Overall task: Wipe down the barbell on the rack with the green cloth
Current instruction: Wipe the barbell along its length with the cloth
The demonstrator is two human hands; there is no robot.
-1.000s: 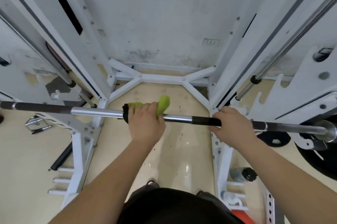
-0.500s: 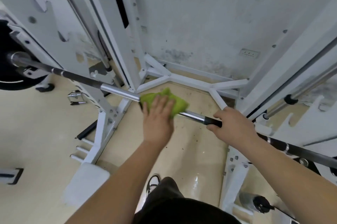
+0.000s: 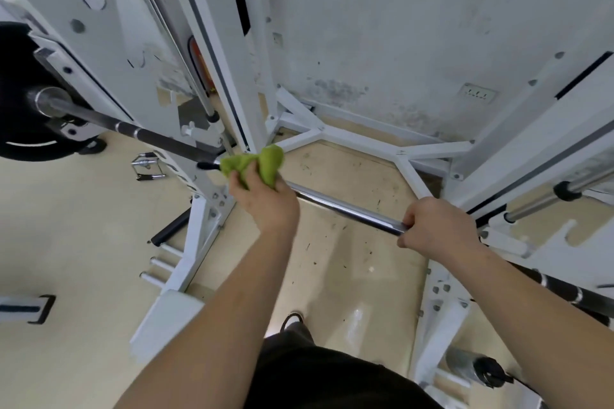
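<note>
Head view: left hand [image 3: 265,202], clenched on green cloth [image 3: 254,162], now further left along barbell [image 3: 342,209], reaching dark knurling. Right hand [image 3: 438,229] wrapped round bar, steadying; left stretch likely next.

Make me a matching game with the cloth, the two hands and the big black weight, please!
Things:
1. green cloth
2. right hand
3. left hand
4. black weight plate

Places or states:
A. on the far left end of the barbell
B. bare, gripping the shiny part of the bar
C. bunched up around the bar
D. squeezing the cloth

Pairs: 1-C, 2-B, 3-D, 4-A
</note>
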